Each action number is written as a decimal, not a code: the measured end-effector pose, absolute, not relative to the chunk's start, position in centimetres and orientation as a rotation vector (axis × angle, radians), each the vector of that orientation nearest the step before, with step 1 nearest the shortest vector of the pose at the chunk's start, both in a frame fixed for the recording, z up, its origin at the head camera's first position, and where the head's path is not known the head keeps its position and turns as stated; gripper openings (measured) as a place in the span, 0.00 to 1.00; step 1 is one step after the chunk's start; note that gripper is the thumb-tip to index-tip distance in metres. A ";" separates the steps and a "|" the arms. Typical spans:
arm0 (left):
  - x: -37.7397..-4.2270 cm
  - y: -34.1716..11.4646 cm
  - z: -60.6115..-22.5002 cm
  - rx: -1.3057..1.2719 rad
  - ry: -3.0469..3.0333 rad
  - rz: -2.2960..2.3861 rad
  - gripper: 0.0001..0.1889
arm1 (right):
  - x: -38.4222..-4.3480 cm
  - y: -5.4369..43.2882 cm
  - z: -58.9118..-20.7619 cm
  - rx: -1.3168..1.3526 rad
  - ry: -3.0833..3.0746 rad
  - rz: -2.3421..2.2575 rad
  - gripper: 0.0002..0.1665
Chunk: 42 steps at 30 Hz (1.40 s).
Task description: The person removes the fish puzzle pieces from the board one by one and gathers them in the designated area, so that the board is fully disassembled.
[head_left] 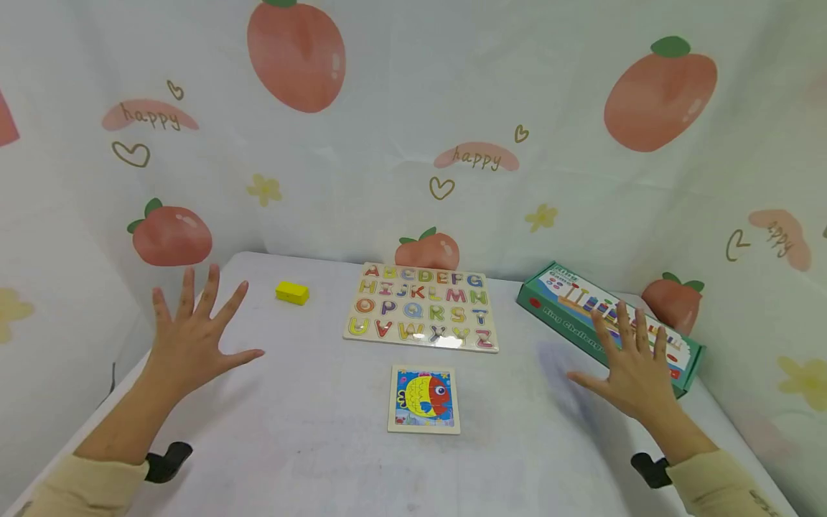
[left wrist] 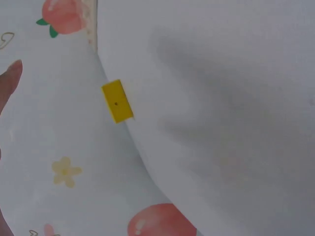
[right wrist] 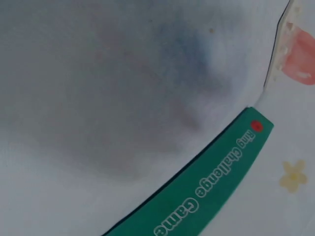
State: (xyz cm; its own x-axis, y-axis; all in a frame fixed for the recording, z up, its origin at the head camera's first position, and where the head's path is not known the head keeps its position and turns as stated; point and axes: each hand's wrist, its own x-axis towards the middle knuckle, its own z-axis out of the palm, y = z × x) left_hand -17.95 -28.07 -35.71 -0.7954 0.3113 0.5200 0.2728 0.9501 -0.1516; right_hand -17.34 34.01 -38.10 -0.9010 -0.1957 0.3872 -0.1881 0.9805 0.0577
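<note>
On the white-topped table (head_left: pixel 323 431), with the square wooden-framed fish jigsaw (head_left: pixel 423 400) as your clock centre, your room to move runs toward nine, six and three o'clock. The flat rectangular wooden alphabet board (head_left: pixel 399 310) at twelve reaches close to the far edge; the long green cardboard box (head_left: pixel 562 316) at two lies along the right edge. The small yellow rectangular block (head_left: pixel 292 292) sits at ten. Your left hand (head_left: pixel 190 348), between nine and ten, and your right hand (head_left: pixel 636 377), at three, have straight, widely fanned fingers, gripping nothing. Your right fingers cover part of the box in the head view; you cannot tell whether they touch it. Both cream sleeves (head_left: pixel 90 485) are cut off there, and the left wrist view catches only slivers of that hand. The box looks closed, its contents hidden; coloured letters fill the board, fish pieces the jigsaw.
</note>
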 end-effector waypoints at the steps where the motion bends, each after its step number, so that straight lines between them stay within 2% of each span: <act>1: -18.0 -28.1 -35.8 -0.412 -2.541 0.092 0.55 | -17.4 34.0 -38.1 0.273 -2.729 -0.022 0.66; 11: -19.0 -27.5 -35.8 -0.486 -2.417 0.083 0.56 | -17.8 33.6 -38.3 0.261 -2.743 -0.005 0.66; 35: -19.7 -25.2 -35.8 -0.492 -2.600 0.112 0.57 | -18.8 32.5 -39.2 0.300 -2.748 0.028 0.65; 42: -19.8 -23.4 -35.7 -0.455 -2.660 0.079 0.61 | -19.4 31.1 -39.5 0.300 -2.774 0.099 0.65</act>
State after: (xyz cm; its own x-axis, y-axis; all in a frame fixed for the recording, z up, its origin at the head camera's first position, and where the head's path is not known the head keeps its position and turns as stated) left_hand -19.77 -23.37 -35.70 -0.8497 0.3288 0.4121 0.3039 0.9442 -0.1267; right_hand -19.42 31.07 -39.47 -0.9169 -0.1951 0.3481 -0.2194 0.9751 -0.0313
